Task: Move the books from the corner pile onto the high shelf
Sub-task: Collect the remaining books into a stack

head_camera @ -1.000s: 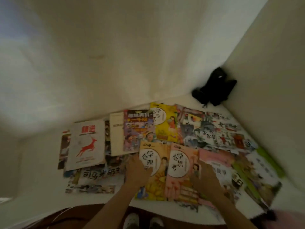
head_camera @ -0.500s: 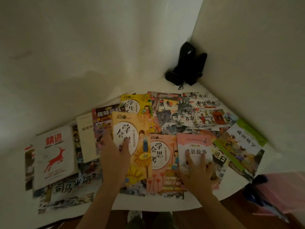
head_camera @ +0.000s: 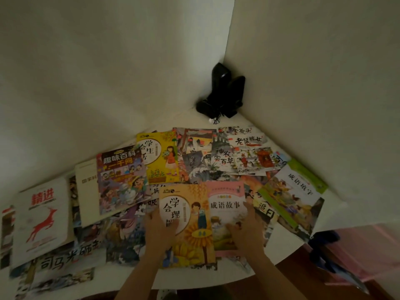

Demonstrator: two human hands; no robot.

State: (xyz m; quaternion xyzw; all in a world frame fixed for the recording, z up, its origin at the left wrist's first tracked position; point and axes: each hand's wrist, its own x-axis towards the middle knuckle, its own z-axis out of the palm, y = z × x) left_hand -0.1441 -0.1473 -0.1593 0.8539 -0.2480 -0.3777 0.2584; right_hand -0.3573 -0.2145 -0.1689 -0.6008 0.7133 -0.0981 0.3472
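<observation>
Head view: both hands (left, right) on books.

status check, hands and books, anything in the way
Left hand grips orange book. Right hand on pink book. Both books flat on spread. Black object in corner, clear of hands.
</observation>
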